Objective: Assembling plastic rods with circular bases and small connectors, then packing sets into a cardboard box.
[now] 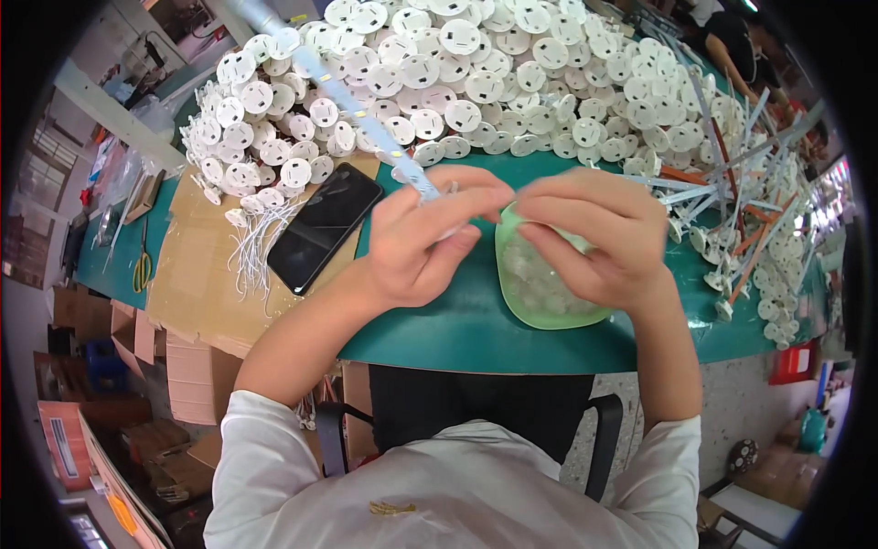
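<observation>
My left hand (pixel 413 245) is closed around the lower end of a long, narrow LED strip (pixel 370 126), pale with small yellow chips along it. The strip rises from the fingers toward the upper left. My right hand (pixel 605 233) is pinched, its fingertips close to those of my left hand. Whatever it grips, if anything, is too small and blurred to name. Just beneath it stands a light green plastic bowl (pixel 549 322) of small clear pieces, partly covered by that hand.
A big heap of white round discs (pixel 485 87) fills the back of the green table (pixel 439 339). More strips (pixel 741 197) lie jumbled at the right. Left are a black phone (pixel 325 229) on cardboard (pixel 197 274), white wires (pixel 251 252) and scissors (pixel 143 265). Another person (pixel 736 50) is at far right.
</observation>
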The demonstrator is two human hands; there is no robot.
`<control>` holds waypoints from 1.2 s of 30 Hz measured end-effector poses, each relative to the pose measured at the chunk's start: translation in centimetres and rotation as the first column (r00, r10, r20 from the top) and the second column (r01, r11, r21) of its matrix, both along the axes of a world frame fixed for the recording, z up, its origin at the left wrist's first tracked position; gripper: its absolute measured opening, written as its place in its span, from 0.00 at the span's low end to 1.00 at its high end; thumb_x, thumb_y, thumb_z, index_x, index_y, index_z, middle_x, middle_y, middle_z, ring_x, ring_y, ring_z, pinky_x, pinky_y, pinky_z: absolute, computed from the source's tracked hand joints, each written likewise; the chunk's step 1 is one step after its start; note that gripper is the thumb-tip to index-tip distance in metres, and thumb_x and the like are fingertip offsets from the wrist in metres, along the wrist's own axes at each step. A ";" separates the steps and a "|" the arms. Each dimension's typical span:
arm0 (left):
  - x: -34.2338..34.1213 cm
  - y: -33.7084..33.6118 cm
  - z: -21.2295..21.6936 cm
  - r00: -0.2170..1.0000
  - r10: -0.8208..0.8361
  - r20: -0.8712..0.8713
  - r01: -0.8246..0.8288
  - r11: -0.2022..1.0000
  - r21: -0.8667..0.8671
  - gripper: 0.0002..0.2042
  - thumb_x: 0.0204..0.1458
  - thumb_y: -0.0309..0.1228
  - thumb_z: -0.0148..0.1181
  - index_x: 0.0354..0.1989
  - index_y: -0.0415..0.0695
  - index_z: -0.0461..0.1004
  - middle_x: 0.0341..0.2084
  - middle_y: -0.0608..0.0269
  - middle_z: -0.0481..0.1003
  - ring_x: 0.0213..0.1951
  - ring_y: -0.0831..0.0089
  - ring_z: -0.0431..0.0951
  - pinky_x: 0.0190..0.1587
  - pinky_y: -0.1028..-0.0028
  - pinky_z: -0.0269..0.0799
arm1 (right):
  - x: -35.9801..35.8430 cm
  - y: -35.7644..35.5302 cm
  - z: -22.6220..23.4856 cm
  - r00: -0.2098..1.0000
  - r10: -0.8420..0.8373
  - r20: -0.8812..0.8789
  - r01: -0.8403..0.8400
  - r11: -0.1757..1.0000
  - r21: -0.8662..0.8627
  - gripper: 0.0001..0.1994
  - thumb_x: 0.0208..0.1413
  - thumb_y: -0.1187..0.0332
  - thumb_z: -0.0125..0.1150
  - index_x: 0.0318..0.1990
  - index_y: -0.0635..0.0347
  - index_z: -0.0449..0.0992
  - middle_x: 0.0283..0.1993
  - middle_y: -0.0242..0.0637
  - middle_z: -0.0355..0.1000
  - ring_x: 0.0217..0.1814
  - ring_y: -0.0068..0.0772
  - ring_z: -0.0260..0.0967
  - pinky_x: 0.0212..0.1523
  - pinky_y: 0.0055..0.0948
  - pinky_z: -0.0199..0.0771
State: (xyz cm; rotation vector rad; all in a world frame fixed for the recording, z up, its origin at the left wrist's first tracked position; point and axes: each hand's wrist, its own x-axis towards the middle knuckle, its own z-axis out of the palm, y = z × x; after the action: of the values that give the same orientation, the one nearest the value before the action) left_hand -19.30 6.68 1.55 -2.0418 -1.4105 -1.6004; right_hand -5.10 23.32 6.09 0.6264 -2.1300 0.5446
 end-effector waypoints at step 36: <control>0.9 1.3 -0.1 0.969 0.197 -0.151 -0.214 0.972 -0.099 0.23 0.48 0.13 0.58 0.56 0.37 0.72 0.51 0.45 0.70 0.33 0.67 0.79 0.36 0.73 0.75 | 7.0 -9.8 3.2 0.970 0.239 0.041 -0.228 0.957 -0.178 0.07 0.38 0.75 0.73 0.23 0.54 0.79 0.21 0.18 0.72 0.22 0.15 0.69 0.23 0.16 0.65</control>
State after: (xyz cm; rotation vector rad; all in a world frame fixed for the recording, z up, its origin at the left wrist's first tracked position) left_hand -18.36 7.99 1.46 -1.9491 -1.6345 -1.2945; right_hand 1.89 13.54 9.24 0.7767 -2.0510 0.8792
